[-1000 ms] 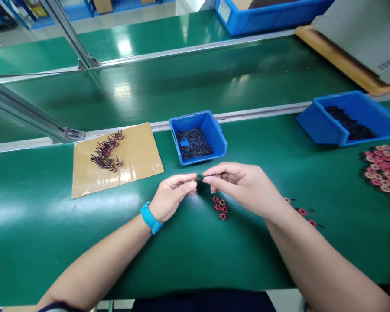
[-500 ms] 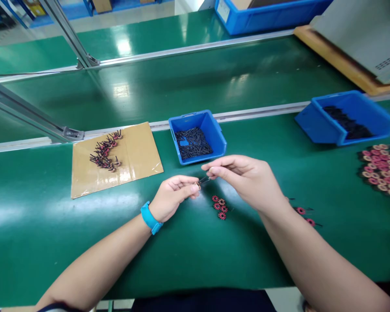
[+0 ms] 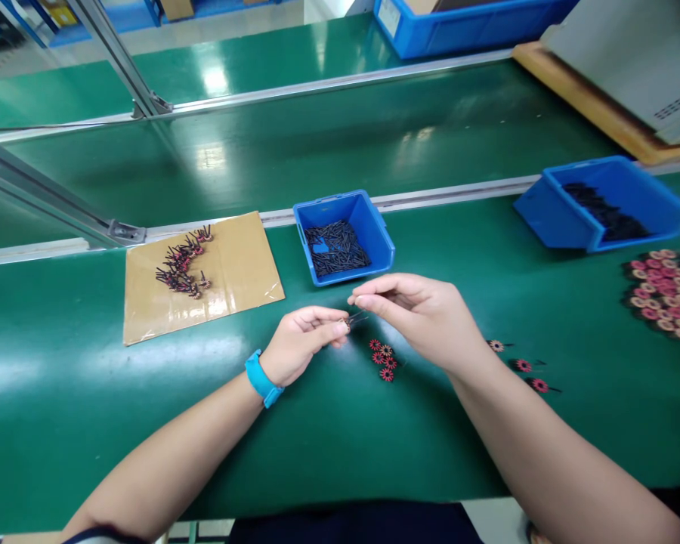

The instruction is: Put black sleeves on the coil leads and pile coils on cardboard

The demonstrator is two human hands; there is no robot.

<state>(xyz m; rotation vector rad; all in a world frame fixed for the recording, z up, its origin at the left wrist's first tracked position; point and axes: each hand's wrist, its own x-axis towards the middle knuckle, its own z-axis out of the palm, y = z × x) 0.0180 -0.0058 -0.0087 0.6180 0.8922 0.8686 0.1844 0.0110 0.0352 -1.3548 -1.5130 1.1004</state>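
Note:
My left hand (image 3: pixel 306 344), with a turquoise band at the wrist, pinches a small wire-wound ring coil (image 3: pixel 345 325) between thumb and fingertips. Thin wire leads stick out from the coil to the upper right. Just above those leads my right hand (image 3: pixel 411 313) has thumb and forefinger pressed together; whatever they pinch is too small to make out. Below the hands, several red and copper ring coils (image 3: pixel 384 359) lie grouped on the green table. Behind them stands a blue bin (image 3: pixel 382 253) full of short black tubes (image 3: pixel 340 249).
On the left, a cardboard sheet (image 3: pixel 241 272) bears coils with black-sleeved leads (image 3: pixel 181 264). Three coils (image 3: pixel 523 366) lie right of my right forearm. Farther right are another blue bin (image 3: pixel 561 215) of black pieces and a cluster of coils (image 3: pixel 663 295). A metal rail (image 3: pixel 459 195) runs behind.
My right hand has shifted slightly left, its fingertips now closer to the coil's leads. The left hand still holds the coil in nearly the same place.

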